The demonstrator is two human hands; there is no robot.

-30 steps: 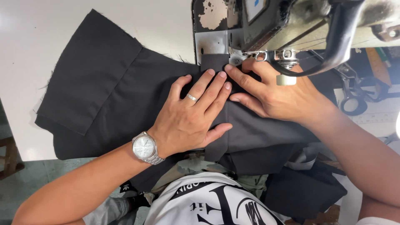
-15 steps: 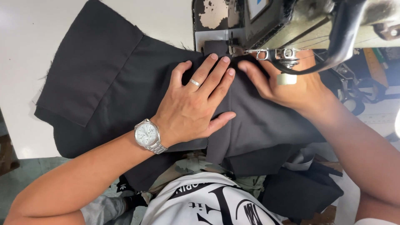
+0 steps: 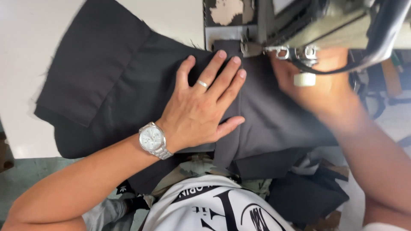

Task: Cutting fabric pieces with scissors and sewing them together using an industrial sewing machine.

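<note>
The left hand (image 3: 201,111) lies spread flat, pinning black cloth (image 3: 128,94) to the table (image 3: 25,51) near the sewing machine (image 3: 308,30). The blurred right hand (image 3: 317,85) presses the cloth beneath the machine; its fingers cannot be told.

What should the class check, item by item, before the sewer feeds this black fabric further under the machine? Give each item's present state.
1. Left hand flat on the black fabric: ok.
2. Left fingertips away from the presser foot: not ok, they lie close beside it.
3. Right hand placement: cannot tell, blurred and partly behind the machine head.
4. Fabric edge reaches the presser foot: ok.
5. Needle position: cannot tell, hidden.
</note>
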